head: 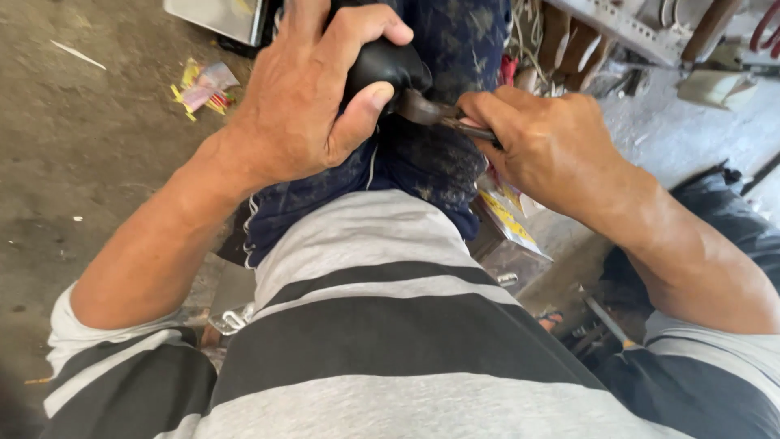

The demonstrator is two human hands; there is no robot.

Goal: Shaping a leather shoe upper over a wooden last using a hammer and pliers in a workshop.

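My left hand is wrapped around a black rounded part, thumb pressed on its lower side. My right hand grips a dark metal tool whose tip meets the black part just under my left thumb. Both hands work above my lap, over dark blue patterned shorts. My grey and black striped shirt fills the lower view. The far side of the black part is hidden by my fingers.
Dusty concrete floor lies at the left with a crumpled coloured wrapper. A yellow printed packet rests on a metal box under my right wrist. Metal racks, wires and clutter fill the upper right.
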